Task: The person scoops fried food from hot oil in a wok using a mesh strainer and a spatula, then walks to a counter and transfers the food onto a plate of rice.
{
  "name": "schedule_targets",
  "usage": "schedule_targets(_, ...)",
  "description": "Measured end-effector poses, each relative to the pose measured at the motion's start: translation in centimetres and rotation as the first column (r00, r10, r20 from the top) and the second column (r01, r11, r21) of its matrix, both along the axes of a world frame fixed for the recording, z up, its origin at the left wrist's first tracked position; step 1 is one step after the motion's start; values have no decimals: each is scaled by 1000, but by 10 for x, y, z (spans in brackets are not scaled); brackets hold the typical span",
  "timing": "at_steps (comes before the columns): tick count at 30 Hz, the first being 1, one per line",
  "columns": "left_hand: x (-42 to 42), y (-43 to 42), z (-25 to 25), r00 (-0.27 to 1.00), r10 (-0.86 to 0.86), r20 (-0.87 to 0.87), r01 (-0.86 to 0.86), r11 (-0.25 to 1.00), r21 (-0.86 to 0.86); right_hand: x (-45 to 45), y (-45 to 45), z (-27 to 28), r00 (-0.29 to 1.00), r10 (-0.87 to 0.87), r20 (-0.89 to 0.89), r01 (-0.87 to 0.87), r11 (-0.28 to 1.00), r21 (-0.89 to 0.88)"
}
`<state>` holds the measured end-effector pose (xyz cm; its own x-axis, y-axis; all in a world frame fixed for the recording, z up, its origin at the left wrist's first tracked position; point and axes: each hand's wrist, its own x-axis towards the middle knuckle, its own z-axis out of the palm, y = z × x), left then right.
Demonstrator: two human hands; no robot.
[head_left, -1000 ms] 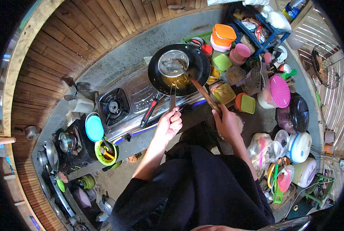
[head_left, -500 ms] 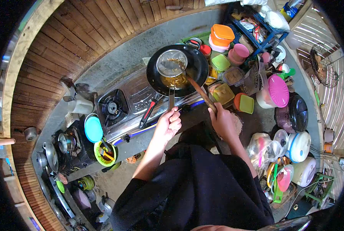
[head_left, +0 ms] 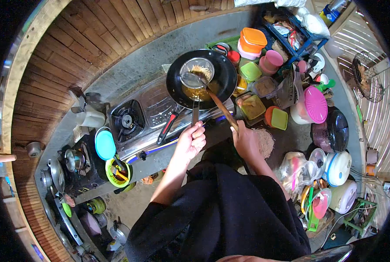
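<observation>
Left hand (head_left: pixel 189 142) closed around strainer handle (head_left: pixel 195 114), right hand (head_left: pixel 246 142) gripping wooden-handled utensil (head_left: pixel 221 107)

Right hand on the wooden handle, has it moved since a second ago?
Yes. The right hand has shifted left in the view, away from the green-lidded orange container.

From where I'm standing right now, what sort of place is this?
Probably a home kitchen: there's a stove with a burner showing, a pan over its other end, and lidded tubs crowded alongside.
</observation>
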<state>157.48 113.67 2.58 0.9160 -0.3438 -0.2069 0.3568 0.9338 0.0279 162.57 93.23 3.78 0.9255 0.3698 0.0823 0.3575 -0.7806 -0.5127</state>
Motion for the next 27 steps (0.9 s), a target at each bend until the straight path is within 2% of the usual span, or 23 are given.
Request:
schedule_targets(2,1,1,3,999,22,-47,-21,999,27,0,-1,1,1000,-15,2,15,1000,24)
schedule_targets(4,2,2,2,999,22,-45,-20,999,31,0,-1,5,1000,-30,6,29,998,48)
schedule_targets(6,1,2,0,1000,28,2,-28,998,55,0,-1,7,997,-49,-61,55,992,110)
schedule_targets(10,2,7,1,999,39,15,-40,997,60,8,-8,5,1000,-24,0,24,997,69)
schedule_targets(13,-1,11,-7,999,50,17,-50,999,-1,13,-12,18,983,-154,-101,172,966,195)
schedule_targets(16,-5,18,-7,996,81,24,-82,995,60,30,-18,21,971,-237,-46,240,933,267)
schedule_targets(17,-6,21,-7,995,98,7,-98,990,103,36,-19,26,982,-189,-18,183,914,363)
schedule_targets(18,-7,25,-7,993,114,-11,-111,983,146,46,-20,24,982,-190,-20,184,913,363)
schedule_targets(20,-9,33,-5,994,109,17,-110,978,176,68,-26,15,988,-154,23,152,986,67)
schedule_targets(21,-9,37,-2,994,106,34,-111,972,207,80,-27,7,979,-102,174,90,993,74)
schedule_targets(22,-10,41,0,993,104,49,-113,965,239,89,-24,8,980,-102,173,90,993,74)
schedule_targets(24,-10,47,-1,994,107,32,-112,963,245,106,-16,11,982,-133,131,157,969,-193)
schedule_targets(27,-10,55,-2,990,131,59,-143,948,286,125,-1,11,980,-109,164,151,952,-266)
